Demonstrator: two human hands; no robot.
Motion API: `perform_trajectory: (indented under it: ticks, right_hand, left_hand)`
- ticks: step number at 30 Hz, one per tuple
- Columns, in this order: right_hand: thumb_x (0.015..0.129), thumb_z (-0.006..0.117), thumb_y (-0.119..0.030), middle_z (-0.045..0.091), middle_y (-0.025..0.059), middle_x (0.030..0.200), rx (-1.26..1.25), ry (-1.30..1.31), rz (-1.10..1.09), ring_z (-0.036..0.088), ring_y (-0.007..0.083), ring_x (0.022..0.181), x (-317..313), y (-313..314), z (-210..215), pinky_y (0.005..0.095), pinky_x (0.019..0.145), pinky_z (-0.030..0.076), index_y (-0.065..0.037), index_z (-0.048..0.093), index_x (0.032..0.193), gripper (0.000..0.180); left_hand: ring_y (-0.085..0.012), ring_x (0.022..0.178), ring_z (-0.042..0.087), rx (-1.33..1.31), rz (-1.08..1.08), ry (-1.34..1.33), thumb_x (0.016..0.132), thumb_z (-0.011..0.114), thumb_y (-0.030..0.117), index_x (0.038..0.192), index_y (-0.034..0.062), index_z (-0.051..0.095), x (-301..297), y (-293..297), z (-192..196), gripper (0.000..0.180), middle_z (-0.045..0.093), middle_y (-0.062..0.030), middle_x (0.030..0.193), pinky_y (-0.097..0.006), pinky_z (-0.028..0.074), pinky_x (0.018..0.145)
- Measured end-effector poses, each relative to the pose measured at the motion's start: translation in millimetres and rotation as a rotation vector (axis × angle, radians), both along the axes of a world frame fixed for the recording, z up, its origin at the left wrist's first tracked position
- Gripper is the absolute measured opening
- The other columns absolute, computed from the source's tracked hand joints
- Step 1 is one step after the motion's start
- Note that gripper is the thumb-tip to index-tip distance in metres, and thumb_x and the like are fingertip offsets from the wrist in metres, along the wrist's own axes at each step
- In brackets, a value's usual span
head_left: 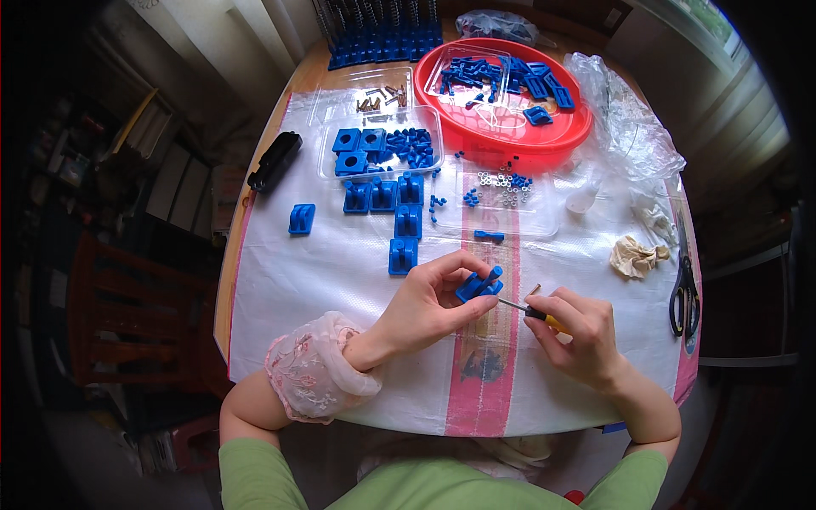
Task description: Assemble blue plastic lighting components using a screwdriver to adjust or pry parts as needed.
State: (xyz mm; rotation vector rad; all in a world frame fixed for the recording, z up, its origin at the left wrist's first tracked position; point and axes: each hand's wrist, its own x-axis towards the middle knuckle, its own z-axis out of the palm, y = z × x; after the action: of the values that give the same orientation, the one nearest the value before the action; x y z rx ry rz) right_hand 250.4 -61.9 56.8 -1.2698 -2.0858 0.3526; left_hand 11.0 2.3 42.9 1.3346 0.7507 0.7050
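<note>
Head view: white woven sheet (pixel 340 280) covers a round wooden table (pixel 293 85).

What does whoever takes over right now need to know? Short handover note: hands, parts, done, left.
Left hand: pinches a small blue plastic part above the table.
Right hand: grips a small screwdriver, tip at the part.
Parts: blue blocks laid out ahead, more in the clear tray and red basin; nuts and screws nearby.
Done: cannot tell which blocks are finished.
Left: the held part is in work; many loose pieces remain.
</note>
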Motion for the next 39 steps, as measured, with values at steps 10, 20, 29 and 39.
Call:
perform_trajectory:
  ticks: [10,20,29,39]
  right_hand:
    - [0.077,0.080,-0.006,0.063,0.0058,0.071,0.012,0.019,-0.010,0.061,0.0217,0.053,0.2,0.6,-0.6,0.0341,0.047,0.045,-0.005,0.070,0.097,0.023]
    - [0.078,0.079,-0.005,0.064,0.0061,0.072,-0.027,0.047,0.014,0.061,0.0205,0.052,1.3,2.1,-1.3,0.0333,0.047,0.046,-0.004,0.070,0.098,0.022]
    - [0.078,0.080,-0.005,0.065,0.0068,0.073,-0.005,0.067,0.013,0.062,0.0213,0.054,1.7,1.3,-1.0,0.0333,0.047,0.046,-0.004,0.071,0.099,0.023]
    - [0.077,0.080,-0.007,0.063,0.0064,0.072,-0.004,0.024,-0.019,0.061,0.0221,0.053,1.0,0.1,-1.3,0.0346,0.048,0.045,-0.005,0.071,0.098,0.022]
  left_hand:
    - [-0.0052,0.087,0.064,-0.013,-0.006,0.034,0.091,0.074,0.009,0.115,0.0032,0.062,-1.2,0.5,2.7,0.027,0.069,-0.0030,0.098,-0.021,0.053,0.073]
    - [-0.0053,0.088,0.064,0.000,0.007,0.036,0.092,0.074,0.009,0.115,0.0031,0.062,-0.1,0.1,1.0,0.028,0.070,-0.0027,0.097,-0.021,0.053,0.075]
    - [-0.0042,0.087,0.063,-0.002,0.015,0.010,0.091,0.075,0.004,0.114,0.0033,0.062,0.2,0.9,-0.9,0.027,0.070,-0.0022,0.099,-0.021,0.051,0.073]
    - [-0.0047,0.089,0.064,-0.026,0.006,0.005,0.091,0.075,0.004,0.114,0.0035,0.063,0.7,0.7,1.2,0.026,0.070,-0.0017,0.099,-0.021,0.052,0.075]
